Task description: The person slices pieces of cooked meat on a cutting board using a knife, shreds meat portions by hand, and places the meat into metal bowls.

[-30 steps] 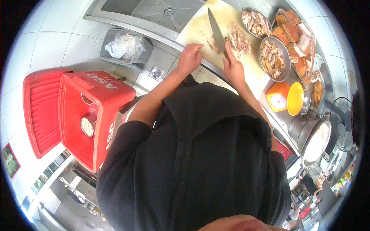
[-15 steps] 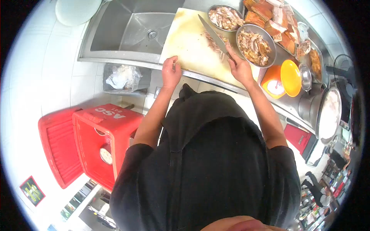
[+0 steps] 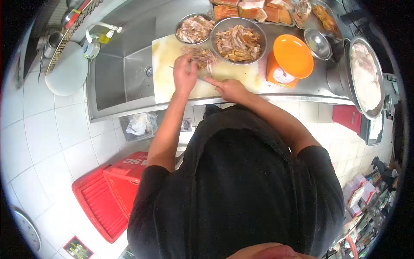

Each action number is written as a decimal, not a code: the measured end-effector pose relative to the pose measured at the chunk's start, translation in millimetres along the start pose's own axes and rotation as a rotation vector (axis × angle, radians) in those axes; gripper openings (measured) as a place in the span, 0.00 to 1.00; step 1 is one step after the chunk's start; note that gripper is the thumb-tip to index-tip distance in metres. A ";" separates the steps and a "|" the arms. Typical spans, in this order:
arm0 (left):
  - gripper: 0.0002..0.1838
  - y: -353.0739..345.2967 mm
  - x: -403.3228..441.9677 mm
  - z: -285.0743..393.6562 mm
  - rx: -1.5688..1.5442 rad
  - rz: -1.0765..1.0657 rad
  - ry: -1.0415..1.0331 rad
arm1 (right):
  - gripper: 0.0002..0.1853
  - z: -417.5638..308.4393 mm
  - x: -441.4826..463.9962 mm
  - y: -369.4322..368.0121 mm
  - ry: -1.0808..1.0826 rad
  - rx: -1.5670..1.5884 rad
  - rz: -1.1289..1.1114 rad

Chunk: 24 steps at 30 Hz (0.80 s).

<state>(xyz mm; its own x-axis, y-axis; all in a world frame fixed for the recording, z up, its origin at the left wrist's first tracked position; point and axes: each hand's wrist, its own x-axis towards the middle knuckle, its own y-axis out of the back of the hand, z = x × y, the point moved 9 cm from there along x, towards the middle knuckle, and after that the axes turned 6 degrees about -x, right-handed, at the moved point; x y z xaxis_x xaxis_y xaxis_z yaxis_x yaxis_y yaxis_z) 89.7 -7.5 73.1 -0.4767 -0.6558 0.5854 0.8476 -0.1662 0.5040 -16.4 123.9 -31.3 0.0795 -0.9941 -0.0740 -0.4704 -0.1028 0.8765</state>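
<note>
My right hand point(image 3: 231, 90) is closed round the handle of a knife point(image 3: 202, 79), whose blade lies low over the pale cutting board point(image 3: 164, 82) and passes partly behind my left hand. My left hand point(image 3: 185, 74) is at the near side of a small heap of sliced meat point(image 3: 206, 59), fingers bent down; whether they grip any meat is hidden. Behind the heap stands a metal bowl of pale meat strips point(image 3: 195, 29). To its right, a larger metal bowl holds browned meat strips point(image 3: 238, 43).
Left of the board is a steel sink point(image 3: 138, 77). An orange scale point(image 3: 284, 73) with an orange dish stands right of the bowls, near an empty metal bowl point(image 3: 318, 44). Large meat slabs point(image 3: 254, 11) lie at the back. A big pot point(image 3: 366, 77) is far right; a red cooler point(image 3: 125, 177) stands below left.
The view has swung, shifting the counter leftward in the frame. My left hand has moved from the board's front edge to the sliced meat. The knife has come lower, beside that hand.
</note>
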 end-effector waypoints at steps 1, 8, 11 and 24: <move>0.17 -20.7 14.2 15.4 0.015 -0.025 -0.076 | 0.35 1.4 0.5 2.9 0.012 0.012 0.001; 0.18 -161.1 66.0 47.9 -0.011 -0.344 -0.187 | 0.31 10.3 9.4 -7.7 0.032 0.017 -0.072; 0.16 -198.3 69.7 45.3 0.022 -0.470 -0.287 | 0.31 13.7 10.9 -6.1 0.046 0.024 -0.095; 0.04 -191.9 82.8 6.1 -0.047 -0.419 0.031 | 0.32 15.9 9.0 9.2 -0.014 0.178 -0.100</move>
<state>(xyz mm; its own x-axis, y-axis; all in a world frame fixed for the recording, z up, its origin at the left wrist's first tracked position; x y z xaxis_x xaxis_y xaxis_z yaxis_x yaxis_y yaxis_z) -113.9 -25.4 28.7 -0.7759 -0.5461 0.3159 0.5917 -0.4561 0.6647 -34.0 113.5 -31.4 0.1219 -0.9789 -0.1638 -0.6087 -0.2041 0.7667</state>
